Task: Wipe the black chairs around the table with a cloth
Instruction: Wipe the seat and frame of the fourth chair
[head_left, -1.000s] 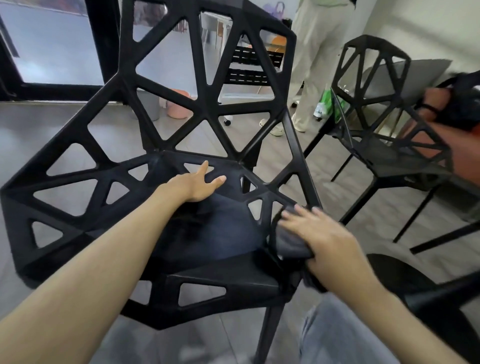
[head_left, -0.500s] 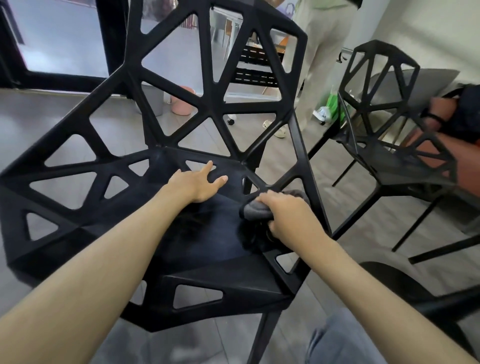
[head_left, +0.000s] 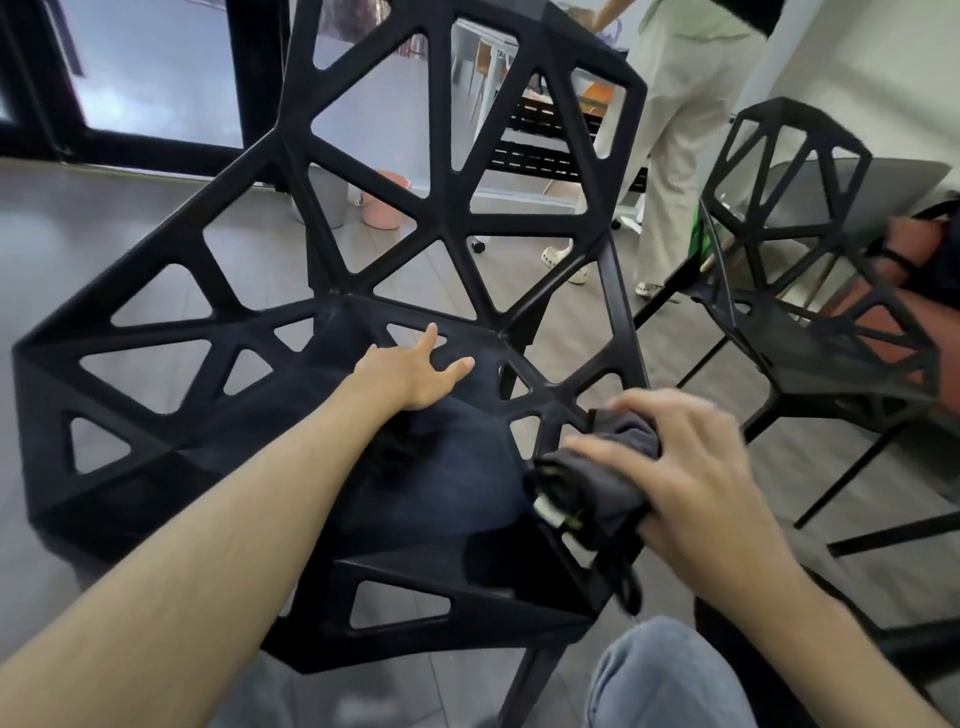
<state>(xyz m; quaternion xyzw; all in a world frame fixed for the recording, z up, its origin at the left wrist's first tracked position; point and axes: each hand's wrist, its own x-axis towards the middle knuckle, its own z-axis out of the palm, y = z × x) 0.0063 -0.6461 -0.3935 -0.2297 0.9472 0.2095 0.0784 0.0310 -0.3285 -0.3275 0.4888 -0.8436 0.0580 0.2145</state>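
Your left hand (head_left: 410, 371) flat on the black chair (head_left: 415, 493) seat, fingers straight, your right hand (head_left: 675, 467) gripping the grey cloth (head_left: 602, 483) at its right edge, cloth's tag unreadable.

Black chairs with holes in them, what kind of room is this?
Probably an office or meeting space. Two matching black chairs stand on a grey floor, with a big glass door behind them and another person standing nearby.

daylight from upper left | wide-angle edge bending | right hand (head_left: 691, 467) blurred
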